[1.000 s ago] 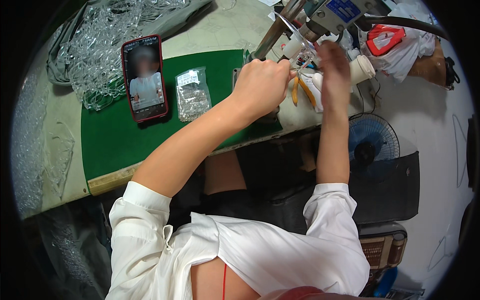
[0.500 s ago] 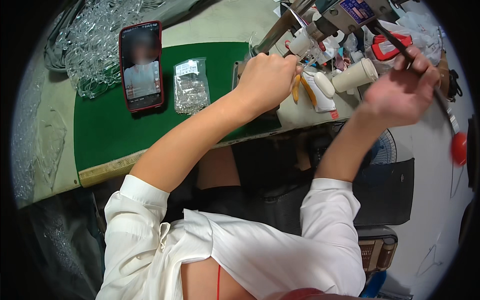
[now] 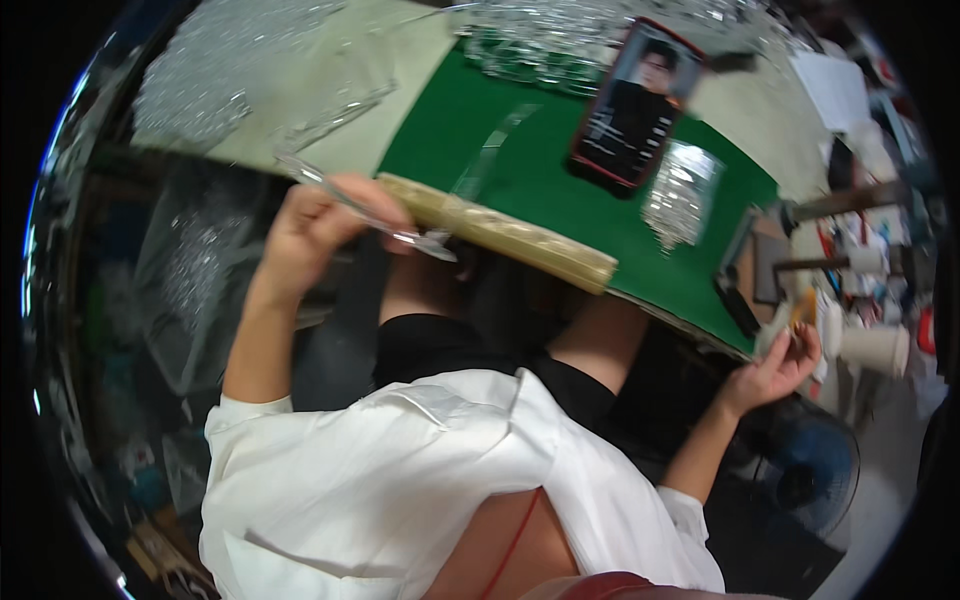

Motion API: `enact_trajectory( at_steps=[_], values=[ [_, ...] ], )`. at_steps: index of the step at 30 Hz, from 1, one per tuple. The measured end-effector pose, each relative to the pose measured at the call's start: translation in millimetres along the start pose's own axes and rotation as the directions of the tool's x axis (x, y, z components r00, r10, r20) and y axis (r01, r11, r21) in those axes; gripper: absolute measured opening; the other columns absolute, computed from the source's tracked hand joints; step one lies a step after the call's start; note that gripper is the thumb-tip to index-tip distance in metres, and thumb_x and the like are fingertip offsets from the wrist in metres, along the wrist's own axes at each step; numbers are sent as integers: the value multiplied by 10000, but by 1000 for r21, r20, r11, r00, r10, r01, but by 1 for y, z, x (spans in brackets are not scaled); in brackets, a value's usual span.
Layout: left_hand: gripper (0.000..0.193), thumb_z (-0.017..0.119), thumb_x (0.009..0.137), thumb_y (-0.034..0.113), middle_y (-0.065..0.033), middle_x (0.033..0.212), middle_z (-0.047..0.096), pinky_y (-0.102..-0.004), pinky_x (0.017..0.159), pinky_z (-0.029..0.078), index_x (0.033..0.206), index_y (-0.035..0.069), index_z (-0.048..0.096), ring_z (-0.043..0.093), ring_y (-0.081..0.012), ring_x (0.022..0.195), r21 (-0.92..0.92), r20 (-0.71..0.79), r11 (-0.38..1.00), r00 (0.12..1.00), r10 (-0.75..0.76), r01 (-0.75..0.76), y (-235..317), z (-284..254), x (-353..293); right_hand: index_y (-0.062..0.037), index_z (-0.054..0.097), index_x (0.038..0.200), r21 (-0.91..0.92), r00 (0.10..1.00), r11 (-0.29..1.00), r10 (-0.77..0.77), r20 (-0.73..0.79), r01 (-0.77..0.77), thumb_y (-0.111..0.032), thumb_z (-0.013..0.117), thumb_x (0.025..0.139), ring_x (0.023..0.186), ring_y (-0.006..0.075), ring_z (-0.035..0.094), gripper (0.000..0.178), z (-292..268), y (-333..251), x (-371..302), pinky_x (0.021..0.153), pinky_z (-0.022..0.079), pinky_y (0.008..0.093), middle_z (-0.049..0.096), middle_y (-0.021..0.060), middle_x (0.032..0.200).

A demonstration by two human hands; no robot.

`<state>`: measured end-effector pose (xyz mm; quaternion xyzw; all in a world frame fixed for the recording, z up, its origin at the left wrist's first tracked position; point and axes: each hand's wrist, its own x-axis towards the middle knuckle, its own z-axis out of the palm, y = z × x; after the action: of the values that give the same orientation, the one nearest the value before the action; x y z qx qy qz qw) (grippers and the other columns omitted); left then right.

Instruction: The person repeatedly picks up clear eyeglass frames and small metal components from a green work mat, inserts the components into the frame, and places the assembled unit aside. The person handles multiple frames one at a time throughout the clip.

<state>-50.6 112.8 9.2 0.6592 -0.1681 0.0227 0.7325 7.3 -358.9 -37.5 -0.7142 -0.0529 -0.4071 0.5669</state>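
Observation:
My left hand (image 3: 335,225) is closed on a clear eyeglass frame (image 3: 318,178) beyond the near left table edge. The frame's see-through temples point away from me, and motion blurs its outline. My right hand (image 3: 775,375) is at the table's right corner, palm up with its fingers apart and loosely bent, and I see nothing held in it. Close beyond it are an orange-handled tool (image 3: 803,305) and a pale cup (image 3: 873,348). Farther off stands a bench press with a metal column (image 3: 845,205).
A green mat (image 3: 540,190) carries a red-cased phone (image 3: 640,105) and a clear bag of small metal parts (image 3: 683,195). Clear frames lie heaped at the far edge (image 3: 540,50) and far left (image 3: 215,85). A yellowish strip (image 3: 510,235) edges the table. A fan (image 3: 810,465) stands lower right.
My view has swung left. My left hand has left the press and moved left with the clear frame. My right hand has let go of the press lever and dropped lower.

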Motion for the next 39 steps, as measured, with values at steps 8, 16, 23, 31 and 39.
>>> enact_trajectory(
  at_steps=[8,16,23,31,39],
  values=[
    [410,413,998,340,-160,964,647,-349,812,545,1129,-34,519,647,-242,929,-138,-510,974,830,-226,180,-7,-108,-60,4,508,1113,58,988,998,-29,150,21,19,522,904,967,131,488,209,43,-10,4,851,398,255,518,63,1086],
    [262,610,908,301,7,612,592,-162,466,380,921,39,621,542,-51,544,476,-545,589,745,-384,652,12,-113,-5,-23,511,986,-23,969,998,-50,242,57,47,536,862,837,98,431,144,54,-27,-18,747,364,216,444,51,1050],
    [633,836,601,300,-160,1022,624,-380,802,482,1113,56,556,606,-314,939,984,-128,-143,973,-194,101,4,-139,62,-9,520,953,56,968,998,-36,250,22,69,511,859,856,104,437,123,61,-31,-23,766,383,202,420,52,1046],
    [874,827,638,380,-223,1146,604,-386,831,502,1357,81,429,638,-337,946,968,-20,220,906,-422,124,-33,-171,118,-22,524,909,34,967,999,2,253,-11,67,519,849,882,118,440,107,57,-31,-25,800,369,220,422,57,1032],
    [396,716,764,376,-105,941,632,-354,712,506,944,41,604,607,-275,909,949,304,-178,903,305,-260,-41,-59,206,-18,531,912,78,949,995,35,313,-63,70,518,841,826,108,455,114,59,-31,-25,751,382,219,446,48,988]
  ],
)
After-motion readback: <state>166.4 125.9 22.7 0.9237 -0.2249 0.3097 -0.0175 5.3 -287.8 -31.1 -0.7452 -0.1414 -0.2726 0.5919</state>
